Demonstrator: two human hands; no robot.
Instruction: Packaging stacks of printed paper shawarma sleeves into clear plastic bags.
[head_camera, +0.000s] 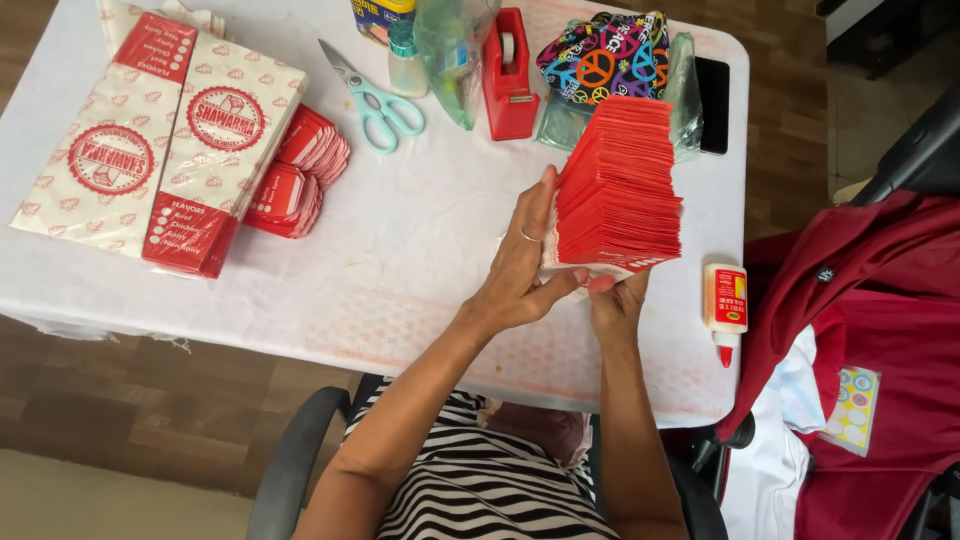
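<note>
scissors: far, left of centre, pale blue handles
tape dispenser: far centre, red
glue bottle: right edge, lying flat
paper bags: far left, red and white
phone: far right, black

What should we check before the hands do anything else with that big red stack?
1. Left hand flat against the side of the red stack: ok.
2. Right hand under the stack's near end: ok.
3. Stack edges squared up: not ok, they fan out.
4. Glue bottle cap closed: cannot tell.
5. Scissors away from the hands: ok.
6. White table has bare room in front of the stack: ok.
</note>
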